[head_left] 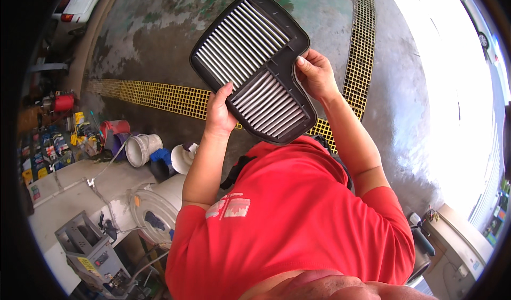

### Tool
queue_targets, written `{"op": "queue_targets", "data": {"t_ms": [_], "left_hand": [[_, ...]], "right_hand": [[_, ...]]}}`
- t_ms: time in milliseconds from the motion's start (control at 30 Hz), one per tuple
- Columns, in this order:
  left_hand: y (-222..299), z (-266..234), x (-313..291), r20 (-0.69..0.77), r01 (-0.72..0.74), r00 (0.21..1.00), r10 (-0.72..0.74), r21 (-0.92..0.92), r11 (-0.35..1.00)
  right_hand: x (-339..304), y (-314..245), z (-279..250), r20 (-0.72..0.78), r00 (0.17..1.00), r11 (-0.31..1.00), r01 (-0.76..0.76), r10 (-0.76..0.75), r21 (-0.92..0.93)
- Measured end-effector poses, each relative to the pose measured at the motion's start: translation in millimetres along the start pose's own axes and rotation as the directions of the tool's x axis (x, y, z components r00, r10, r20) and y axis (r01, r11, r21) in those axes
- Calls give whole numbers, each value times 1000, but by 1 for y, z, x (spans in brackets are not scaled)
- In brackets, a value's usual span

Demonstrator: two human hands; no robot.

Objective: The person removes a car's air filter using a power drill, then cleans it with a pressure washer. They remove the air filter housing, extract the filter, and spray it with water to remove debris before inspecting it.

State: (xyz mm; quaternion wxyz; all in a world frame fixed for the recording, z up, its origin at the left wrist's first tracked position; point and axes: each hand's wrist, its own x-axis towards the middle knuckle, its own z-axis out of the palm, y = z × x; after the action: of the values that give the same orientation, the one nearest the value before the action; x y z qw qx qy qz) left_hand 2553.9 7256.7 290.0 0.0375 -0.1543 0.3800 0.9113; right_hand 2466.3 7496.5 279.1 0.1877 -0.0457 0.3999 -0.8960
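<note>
A pleated air filter point(242, 44) with a black rim is held up in front of my red shirt, tilted so its grey-white pleats face me. A dark crossbar splits the pleats into a larger far section and a smaller near one. My left hand point(220, 112) grips the filter's left edge, thumb on the front and fingers hidden behind. On the other side, my right hand point(316, 75) pinches the rim at the inward curve, with the thumb on top.
Yellow floor grating point(165, 96) crosses the wet concrete floor point(159, 44), with another strip at right. Buckets point(142, 148) and bottles stand at left. A grey machine point(93, 249) sits at lower left, beside a large white drum point(154, 209). A white vehicle point(88, 2) is at upper left.
</note>
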Motion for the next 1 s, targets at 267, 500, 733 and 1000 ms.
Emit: {"op": "queue_targets", "data": {"t_ms": [267, 500, 733, 1000], "left_hand": [[-10, -7, 3, -3, 163, 986, -165, -133, 978], [6, 9, 3, -8, -4, 1000, 3, -29, 1000], [8, 6, 7, -69, 0, 998, -2, -29, 1000], [1, -3, 25, -174, 62, 981, -85, -133, 989]], "right_hand": [[5, 6, 9, 138, 989, 995, 48, -60, 91], [0, 3, -16, 307, 923, 968, -250, 230, 25], [2, 1, -10, 286, 918, 960, -279, 274, -24], [5, 9, -6, 210, 956, 978, -206, 205, -17]]}}
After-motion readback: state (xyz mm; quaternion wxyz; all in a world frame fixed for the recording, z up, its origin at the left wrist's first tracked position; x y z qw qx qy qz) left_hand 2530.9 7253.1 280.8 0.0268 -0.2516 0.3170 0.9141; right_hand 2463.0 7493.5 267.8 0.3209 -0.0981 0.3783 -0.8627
